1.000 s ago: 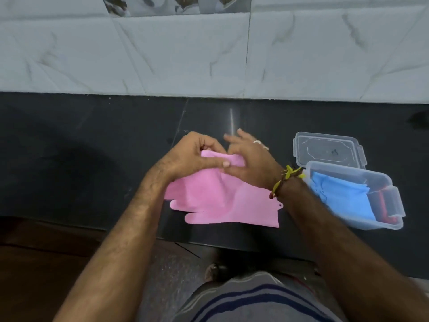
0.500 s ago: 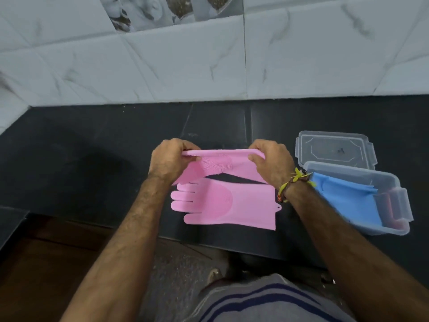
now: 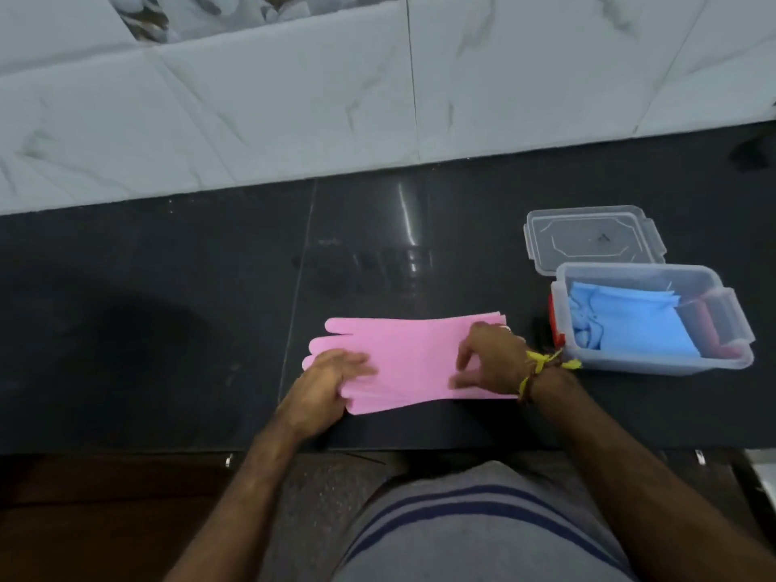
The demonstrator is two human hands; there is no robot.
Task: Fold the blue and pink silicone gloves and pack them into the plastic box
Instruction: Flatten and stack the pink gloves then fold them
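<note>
Two pink gloves (image 3: 413,359) lie stacked flat on our black counter (image 3: 168,329) | plastic box (image 3: 655,363) at right holds blue gloves (image 3: 630,325) | left hand (image 3: 323,388), right hand (image 3: 491,359): relaxed fingers pressing pink gloves

Person, seen from the head: both forearms bare, without sleeves. The right wrist carries a knotted yellow thread (image 3: 546,363) with loose ends, beside a darker band (image 3: 530,386). A pale ring (image 3: 506,328) sits on one right-hand finger. The garment (image 3: 483,535) below is grey, crossed by dark blue stripes.
</note>
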